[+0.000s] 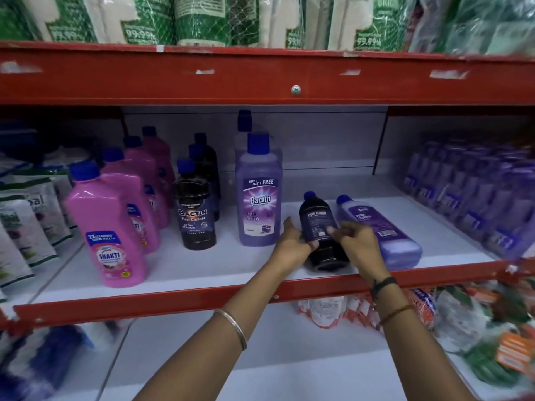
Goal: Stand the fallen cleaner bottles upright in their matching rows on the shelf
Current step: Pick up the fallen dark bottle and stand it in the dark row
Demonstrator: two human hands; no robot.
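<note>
A black cleaner bottle [318, 218] lies on its back on the white shelf [202, 264], blue cap pointing away. My left hand [292, 241] grips its left side and my right hand [357, 241] grips its right side. Right beside it a purple bottle [388, 235] lies flat, touching my right hand. Upright rows stand to the left: pink bottles [110, 227], black bottles [195, 215] and purple bottles [257, 195].
A red shelf rail [173, 299] runs along the front edge and a red beam [260, 79] hangs overhead. More purple bottles [477, 195] crowd the right end. Green-and-white pouches [26, 221] sit at the left. Packets [477, 322] fill the lower shelf.
</note>
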